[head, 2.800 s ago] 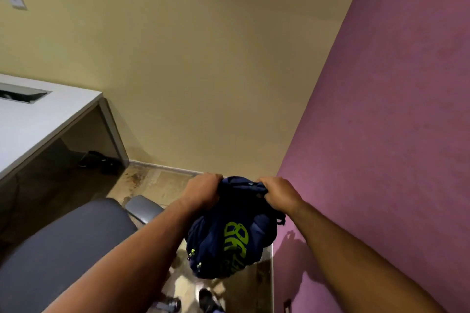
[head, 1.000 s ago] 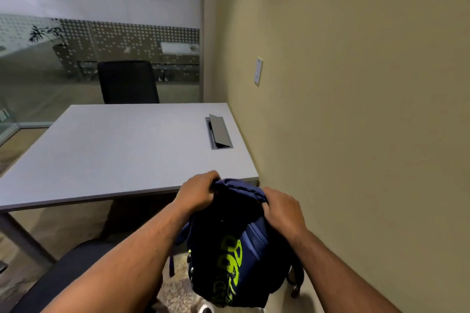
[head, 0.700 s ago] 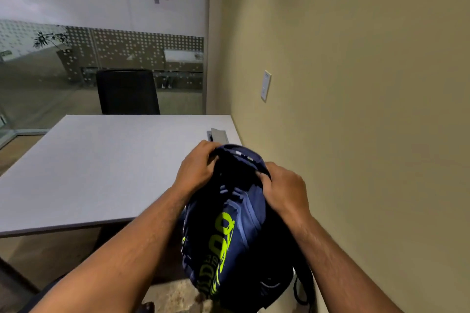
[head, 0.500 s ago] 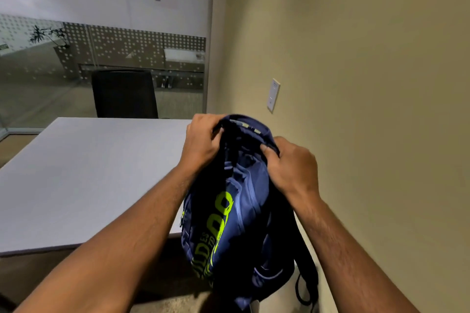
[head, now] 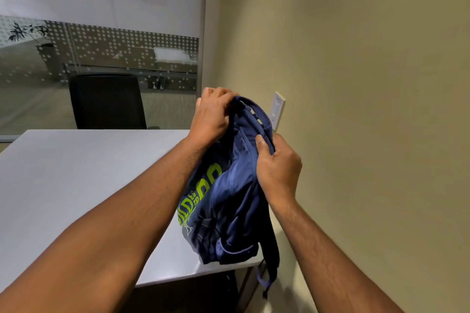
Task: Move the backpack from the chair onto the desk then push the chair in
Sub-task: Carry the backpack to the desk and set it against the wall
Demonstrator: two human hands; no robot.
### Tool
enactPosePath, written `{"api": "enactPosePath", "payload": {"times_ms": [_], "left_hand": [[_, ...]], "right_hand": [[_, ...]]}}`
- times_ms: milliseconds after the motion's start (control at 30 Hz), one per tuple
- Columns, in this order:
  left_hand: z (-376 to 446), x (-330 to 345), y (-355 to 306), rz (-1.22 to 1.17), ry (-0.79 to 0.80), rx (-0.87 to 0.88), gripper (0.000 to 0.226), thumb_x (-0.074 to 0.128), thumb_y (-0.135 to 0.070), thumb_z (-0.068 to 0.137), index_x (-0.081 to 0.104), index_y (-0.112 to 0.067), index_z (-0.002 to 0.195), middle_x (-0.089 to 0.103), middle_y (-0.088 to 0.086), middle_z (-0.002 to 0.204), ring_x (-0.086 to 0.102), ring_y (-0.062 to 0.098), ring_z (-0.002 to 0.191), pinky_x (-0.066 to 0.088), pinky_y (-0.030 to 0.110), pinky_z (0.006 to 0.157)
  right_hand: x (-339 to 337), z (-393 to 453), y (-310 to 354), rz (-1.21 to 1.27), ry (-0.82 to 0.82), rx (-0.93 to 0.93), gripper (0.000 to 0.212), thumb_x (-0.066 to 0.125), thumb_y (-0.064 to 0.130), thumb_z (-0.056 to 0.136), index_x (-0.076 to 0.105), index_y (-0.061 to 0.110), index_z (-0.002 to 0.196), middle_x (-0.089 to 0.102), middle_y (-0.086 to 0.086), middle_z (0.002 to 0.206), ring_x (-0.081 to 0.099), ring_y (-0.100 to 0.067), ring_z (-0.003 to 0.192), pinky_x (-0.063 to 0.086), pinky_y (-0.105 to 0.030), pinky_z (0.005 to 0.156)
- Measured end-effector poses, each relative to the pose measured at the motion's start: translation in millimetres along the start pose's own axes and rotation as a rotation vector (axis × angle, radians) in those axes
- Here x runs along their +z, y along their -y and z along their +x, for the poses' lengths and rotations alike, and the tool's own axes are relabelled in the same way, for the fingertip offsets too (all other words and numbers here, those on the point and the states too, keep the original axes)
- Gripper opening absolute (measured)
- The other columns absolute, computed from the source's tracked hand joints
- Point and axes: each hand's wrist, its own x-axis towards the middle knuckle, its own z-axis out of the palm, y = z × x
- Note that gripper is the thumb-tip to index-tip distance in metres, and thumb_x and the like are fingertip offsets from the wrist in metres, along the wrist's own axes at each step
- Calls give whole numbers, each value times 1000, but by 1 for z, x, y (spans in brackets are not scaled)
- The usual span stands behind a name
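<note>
A navy backpack with lime-green lettering stands upright at the near right corner of the grey desk; its bottom looks to be at the desk top. My left hand grips the top of the backpack on its left side. My right hand grips the top on the right. A dark shoulder strap hangs off the desk's right edge toward the floor. The chair that held the backpack is out of view.
A beige wall with a white switch plate runs close along the desk's right side. A black chair stands at the desk's far side, in front of a frosted glass partition.
Both hands have lifted the backpack up from below the desk edge and forward over the desk's near right corner. The view has risen with it.
</note>
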Motion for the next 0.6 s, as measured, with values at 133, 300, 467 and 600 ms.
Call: {"api": "enactPosePath", "payload": {"times_ms": [133,300,467,600], "left_hand": [[18,27,15,-9,37,-5,43,55,1,91,64,-21,127,61,-2,129,44,25,116,40,44,94],[32,70,32,-13,105,-6,36,57,-1,93,65,-17,124,61,4,126,46,27,112,46,48,92],[40,111,35,1,156,-78,28,60,-4,92,70,-15,116,52,8,116,45,29,108,48,47,87],[32,139,33,-58,178,-195,25,57,-4,94,67,-11,116,46,10,107,50,32,98,51,49,81]], "right_hand": [[26,18,-27,31,22,52,15,60,40,99,66,28,91,64,8,70,59,-11,64,48,-30,59],[45,45,-59,-38,80,113,28,57,41,100,54,25,78,49,4,59,43,-12,52,36,-31,52],[54,65,-92,-226,212,143,21,50,39,103,55,21,114,68,2,95,66,-22,84,56,-41,75],[54,63,-113,-377,278,119,47,42,27,107,29,16,151,59,-11,132,63,-33,109,53,-41,87]]}}
